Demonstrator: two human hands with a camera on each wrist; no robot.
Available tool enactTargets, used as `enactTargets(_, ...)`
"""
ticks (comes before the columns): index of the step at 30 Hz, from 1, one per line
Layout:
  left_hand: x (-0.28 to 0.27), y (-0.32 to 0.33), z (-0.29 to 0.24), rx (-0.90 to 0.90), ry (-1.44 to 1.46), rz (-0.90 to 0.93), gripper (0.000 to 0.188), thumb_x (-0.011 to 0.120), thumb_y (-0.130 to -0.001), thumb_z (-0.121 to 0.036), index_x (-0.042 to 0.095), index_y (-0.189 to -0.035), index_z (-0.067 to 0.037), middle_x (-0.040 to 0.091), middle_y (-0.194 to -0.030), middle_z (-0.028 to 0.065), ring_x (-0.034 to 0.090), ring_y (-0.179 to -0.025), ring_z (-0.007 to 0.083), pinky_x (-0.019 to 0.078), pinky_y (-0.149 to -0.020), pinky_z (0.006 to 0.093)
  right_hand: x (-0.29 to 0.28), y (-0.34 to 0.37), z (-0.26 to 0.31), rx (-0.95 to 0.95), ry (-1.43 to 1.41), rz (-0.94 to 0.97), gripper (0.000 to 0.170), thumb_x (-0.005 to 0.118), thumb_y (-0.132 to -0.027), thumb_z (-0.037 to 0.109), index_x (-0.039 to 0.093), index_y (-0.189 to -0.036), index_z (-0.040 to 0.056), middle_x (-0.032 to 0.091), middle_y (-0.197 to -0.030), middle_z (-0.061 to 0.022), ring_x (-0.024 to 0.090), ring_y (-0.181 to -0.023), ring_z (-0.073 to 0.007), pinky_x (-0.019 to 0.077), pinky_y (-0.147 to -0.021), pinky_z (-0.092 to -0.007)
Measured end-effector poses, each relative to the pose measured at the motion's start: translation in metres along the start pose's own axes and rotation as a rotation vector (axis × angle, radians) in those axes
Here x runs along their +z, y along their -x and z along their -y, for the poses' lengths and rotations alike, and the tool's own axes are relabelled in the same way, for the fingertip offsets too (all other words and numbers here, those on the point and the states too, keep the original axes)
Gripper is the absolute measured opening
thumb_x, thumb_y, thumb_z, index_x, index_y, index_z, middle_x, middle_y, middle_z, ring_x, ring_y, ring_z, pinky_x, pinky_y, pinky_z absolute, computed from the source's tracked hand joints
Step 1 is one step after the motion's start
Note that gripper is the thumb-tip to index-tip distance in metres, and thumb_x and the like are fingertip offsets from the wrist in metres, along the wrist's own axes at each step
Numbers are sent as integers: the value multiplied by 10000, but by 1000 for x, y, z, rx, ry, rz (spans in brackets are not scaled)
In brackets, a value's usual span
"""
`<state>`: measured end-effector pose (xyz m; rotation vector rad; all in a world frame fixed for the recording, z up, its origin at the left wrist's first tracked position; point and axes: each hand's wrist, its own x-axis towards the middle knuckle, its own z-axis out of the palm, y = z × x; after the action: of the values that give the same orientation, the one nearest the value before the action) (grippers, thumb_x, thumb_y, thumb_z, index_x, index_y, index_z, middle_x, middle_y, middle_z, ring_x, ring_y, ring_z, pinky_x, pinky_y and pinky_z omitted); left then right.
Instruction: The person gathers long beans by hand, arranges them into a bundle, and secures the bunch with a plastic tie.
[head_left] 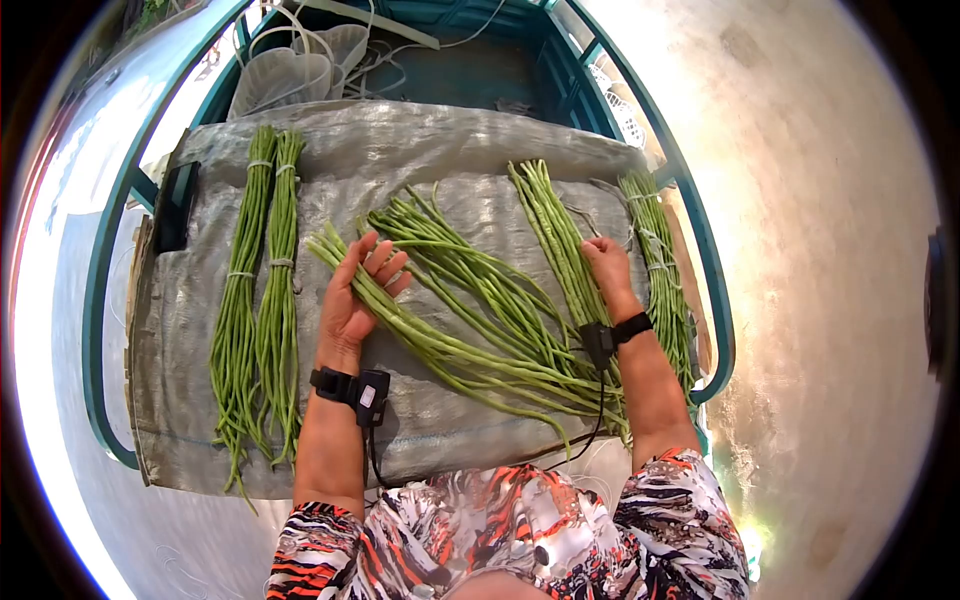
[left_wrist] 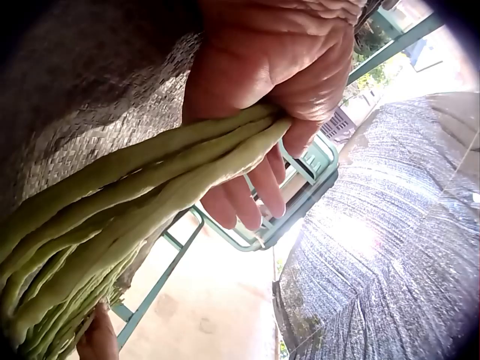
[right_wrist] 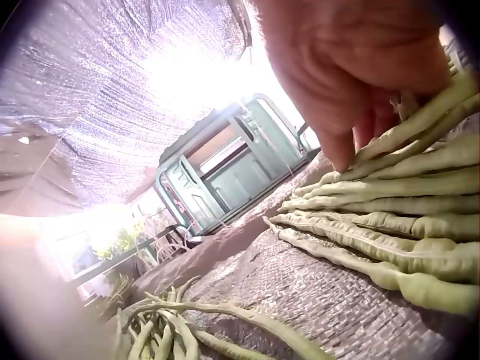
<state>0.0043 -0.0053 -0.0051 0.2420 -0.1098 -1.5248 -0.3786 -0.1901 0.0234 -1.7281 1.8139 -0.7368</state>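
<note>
My left hand (head_left: pixel 352 290) holds a loose bunch of long green yard-long beans (head_left: pixel 400 325) in the crook of its thumb, fingers half bent. In the left wrist view the bean ends (left_wrist: pixel 255 135) run under the thumb to the palm. My right hand (head_left: pixel 610 270) is at the right edge of another bunch of yard-long beans (head_left: pixel 552 230), its fingers curled and pinching at beans near the top, as the right wrist view shows the hand (right_wrist: pixel 360 82) over the bean tips (right_wrist: pixel 375 187). Between the hands lies a loose pile of yard-long beans (head_left: pixel 470 255).
Two tied bean bundles (head_left: pixel 245 270) lie at the left, another tied bundle (head_left: pixel 655 260) at the right. A grey woven sheet (head_left: pixel 400 150) covers the surface, framed by teal metal rails (head_left: pixel 95 330). A dark phone-like object (head_left: pixel 178 207) lies at the left; white baskets (head_left: pixel 285 80) stand behind.
</note>
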Motion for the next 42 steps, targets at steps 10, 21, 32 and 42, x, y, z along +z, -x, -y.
enactTargets(10,15,3,-1,-33,-29,-26,312,440,-1010,-304,528,-1207,-78,525,-1315,217,488,-1245,375,460,-985,512,22,113,134,-451,-112,-193,139,684,-817,117,640,-933,53,573,-755,-41,565,-642,-124,449,-573,-275)
enactTargets(21,22,3,1,-19,-98,-79,481,527,-970,-334,417,-1378,-105,496,-1342,159,519,-1204,325,468,-984,491,97,191,161,-552,-36,229,156,706,-790,117,635,-928,98,608,-830,-56,630,-617,-208,491,-547,-328)
enactTargets(32,9,2,-2,-16,29,26,278,498,-994,-290,537,-1168,-77,424,-613,-40,485,-626,119,494,-672,322,113,192,164,-721,32,263,173,668,-818,122,624,-985,110,607,-856,-77,630,-696,-264,498,-596,-359)
enactTargets(42,9,-1,-1,59,166,-13,278,471,-1006,-303,569,-854,-92,368,-589,-55,396,-552,81,398,-575,264,-7,191,115,-322,287,357,186,582,-905,278,638,-976,115,661,-825,-158,635,-735,-354,489,-625,-431)
